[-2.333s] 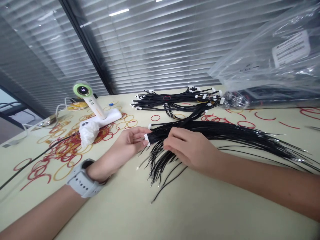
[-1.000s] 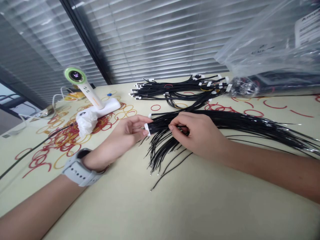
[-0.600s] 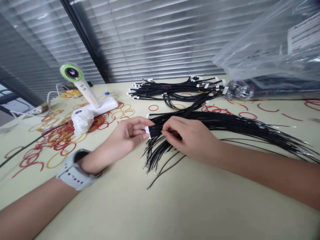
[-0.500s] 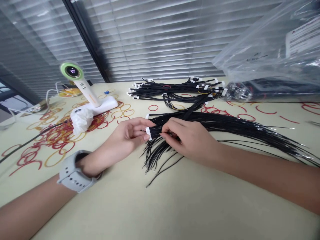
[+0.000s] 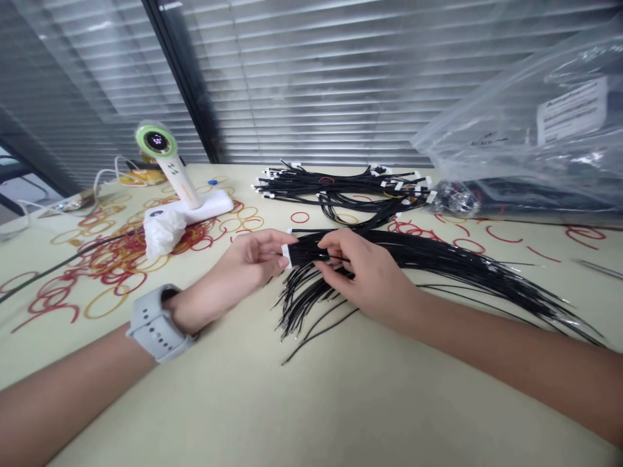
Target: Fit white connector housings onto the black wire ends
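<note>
My left hand (image 5: 250,259) pinches a small white connector (image 5: 287,256) between thumb and fingers. Black wires run rightward out of this connector. Over those wires is my right hand (image 5: 363,272), its thumb and index finger parted; the other fingers curl partly out of sight. A long bundle of loose black wires (image 5: 452,263) passes behind the right hand and fans out to the right, with shiny metal ends. More black wire ends (image 5: 296,308) spread on the table just below the connector.
Finished-looking black cables with white connectors (image 5: 335,181) lie behind my hands. A white and green handheld fan (image 5: 178,181) stands at left by crumpled white tissue (image 5: 163,233). Red and yellow rubber bands (image 5: 111,259) are scattered about. A clear plastic bag (image 5: 511,155) sits at right, near tweezers-like metal (image 5: 601,268).
My right thumb and index finger have moved apart from their pinch at the wires. My left hand keeps hold of the connector. The camera view has shifted slightly.
</note>
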The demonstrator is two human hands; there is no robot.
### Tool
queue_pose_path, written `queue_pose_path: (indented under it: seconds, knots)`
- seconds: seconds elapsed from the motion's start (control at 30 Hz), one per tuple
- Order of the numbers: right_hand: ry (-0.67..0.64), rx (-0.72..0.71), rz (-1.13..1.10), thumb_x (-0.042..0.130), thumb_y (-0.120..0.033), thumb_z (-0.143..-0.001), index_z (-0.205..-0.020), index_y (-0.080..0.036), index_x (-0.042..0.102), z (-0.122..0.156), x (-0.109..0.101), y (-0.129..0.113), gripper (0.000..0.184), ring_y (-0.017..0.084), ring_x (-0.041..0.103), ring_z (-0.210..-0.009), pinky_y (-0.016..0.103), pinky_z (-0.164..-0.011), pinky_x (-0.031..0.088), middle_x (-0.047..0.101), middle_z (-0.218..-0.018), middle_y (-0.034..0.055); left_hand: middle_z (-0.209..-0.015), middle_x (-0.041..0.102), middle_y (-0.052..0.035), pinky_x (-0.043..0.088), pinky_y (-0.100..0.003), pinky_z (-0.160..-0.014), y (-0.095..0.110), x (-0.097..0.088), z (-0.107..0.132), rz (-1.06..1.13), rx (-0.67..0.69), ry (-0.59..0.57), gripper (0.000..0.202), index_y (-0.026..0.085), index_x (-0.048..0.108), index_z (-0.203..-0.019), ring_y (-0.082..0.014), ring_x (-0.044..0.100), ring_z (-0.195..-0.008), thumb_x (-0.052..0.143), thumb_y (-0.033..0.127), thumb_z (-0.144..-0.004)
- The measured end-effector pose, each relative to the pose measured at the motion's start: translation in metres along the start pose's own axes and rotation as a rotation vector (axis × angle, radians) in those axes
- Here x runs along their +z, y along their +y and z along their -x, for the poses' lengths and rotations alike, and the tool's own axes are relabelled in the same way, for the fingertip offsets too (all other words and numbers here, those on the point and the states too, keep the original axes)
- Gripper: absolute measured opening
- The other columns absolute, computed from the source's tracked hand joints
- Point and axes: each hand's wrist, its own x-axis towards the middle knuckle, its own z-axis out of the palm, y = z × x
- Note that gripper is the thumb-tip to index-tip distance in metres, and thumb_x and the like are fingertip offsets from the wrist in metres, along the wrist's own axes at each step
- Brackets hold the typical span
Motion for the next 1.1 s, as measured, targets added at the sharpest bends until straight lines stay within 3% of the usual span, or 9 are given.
queue_pose_path:
  seconds: [0.1, 0.27, 0.37, 0.47, 0.57, 0.7, 0.83, 0.9, 1.1]
  knots:
    - [0.02, 0.026, 0.025, 0.045, -0.016, -0.08, -0.09, -0.015, 0.045, -0.001, -0.001, -0.001, 0.01, 0.006, 0.051, -0.067, 0.018, -0.058, 0.041, 0.052, -0.084, 0.0011, -0.088, 0.059, -0.0027, 0.04, -0.013, -0.059, 0.001, -0.003, 0.001, 0.063, -0.029, 0.018, 0.029, 0.013, 0.054, -0.104, -0.005, 0.051, -0.067, 0.06, 0.015, -0.076]
    - [-0.016, 0.131, 0.035, 0.048, -0.015, -0.076, -0.106, -0.016, 0.039, -0.001, -0.001, 0.0, 0.031, 0.007, 0.052, -0.061, 0.02, -0.057, 0.042, 0.052, -0.074, -0.0021, -0.085, 0.059, 0.001, 0.039, -0.01, -0.063, 0.005, -0.004, 0.004, 0.193, -0.065, 0.031, 0.02, 0.014, 0.056, -0.099, -0.0021, 0.051, -0.07, 0.057, 0.011, -0.079]
    - [-0.004, 0.101, -0.017, 0.048, -0.014, -0.077, -0.098, -0.015, 0.041, -0.001, -0.001, -0.001, 0.023, 0.006, 0.05, -0.061, 0.02, -0.056, 0.042, 0.051, -0.075, -0.0014, -0.083, 0.059, 0.0014, 0.039, -0.01, -0.062, 0.005, -0.004, 0.003, 0.227, -0.074, 0.036, 0.022, 0.014, 0.056, -0.099, -0.0021, 0.052, -0.069, 0.059, 0.01, -0.078]
    - [0.056, -0.016, -0.082, 0.045, -0.012, -0.081, -0.088, -0.015, 0.047, -0.002, -0.003, -0.001, 0.008, 0.007, 0.05, -0.07, 0.019, -0.062, 0.043, 0.051, -0.081, 0.0021, -0.082, 0.059, 0.0014, 0.039, -0.01, -0.06, 0.004, -0.004, 0.002, 0.199, -0.09, 0.051, 0.025, 0.015, 0.056, -0.101, -0.0025, 0.051, -0.067, 0.061, 0.011, -0.076]
    - [0.177, -0.12, -0.088, 0.045, -0.01, -0.083, -0.085, -0.015, 0.054, -0.004, -0.005, -0.003, 0.011, 0.01, 0.051, -0.082, 0.023, -0.071, 0.044, 0.053, -0.089, 0.0055, -0.084, 0.059, 0.0006, 0.039, -0.011, -0.063, 0.004, -0.004, 0.002, 0.172, -0.071, 0.033, 0.024, 0.014, 0.056, -0.1, -0.0032, 0.051, -0.07, 0.059, 0.01, -0.077]
    - [0.35, -0.098, -0.037, 0.057, -0.019, -0.077, -0.083, -0.022, 0.059, -0.002, -0.009, -0.012, 0.007, 0.015, 0.05, -0.095, 0.03, -0.079, 0.043, 0.052, -0.103, 0.0044, -0.093, 0.06, -0.0032, 0.04, -0.015, -0.069, 0.003, -0.002, 0.002, 0.086, -0.005, -0.028, 0.022, 0.012, 0.054, -0.101, -0.0067, 0.054, -0.078, 0.056, 0.013, -0.079]
    - [0.119, 0.112, -0.178, 0.054, -0.034, -0.079, -0.074, -0.02, 0.047, 0.002, -0.008, -0.021, 0.017, 0.006, 0.048, -0.058, 0.016, -0.049, 0.042, 0.049, -0.066, -0.0032, -0.091, 0.06, -0.0049, 0.042, -0.019, -0.065, 0.001, -0.001, 0.003, -0.061, 0.046, -0.032, 0.025, 0.013, 0.053, -0.102, -0.0111, 0.056, -0.076, 0.057, 0.015, -0.077]
    - [0.01, 0.118, -0.126, 0.043, -0.032, -0.086, -0.075, -0.018, 0.045, 0.001, -0.005, -0.02, 0.018, 0.005, 0.042, -0.051, 0.015, -0.043, 0.038, 0.044, -0.061, -0.0032, -0.089, 0.06, -0.0051, 0.042, -0.02, -0.063, 0.001, 0.0, 0.004, -0.111, 0.05, -0.052, 0.027, 0.013, 0.052, -0.103, -0.0129, 0.057, -0.076, 0.058, 0.017, -0.077]
    - [-0.003, -0.175, 0.14, 0.036, -0.006, -0.084, -0.112, -0.013, 0.047, -0.001, 0.002, -0.005, 0.031, 0.013, 0.048, -0.08, 0.027, -0.071, 0.044, 0.052, -0.084, 0.0058, -0.084, 0.061, -0.0036, 0.041, -0.017, -0.061, 0.005, 0.001, 0.007, -0.149, 0.088, -0.139, 0.027, 0.014, 0.052, -0.106, -0.0105, 0.056, -0.074, 0.055, 0.016, -0.08]
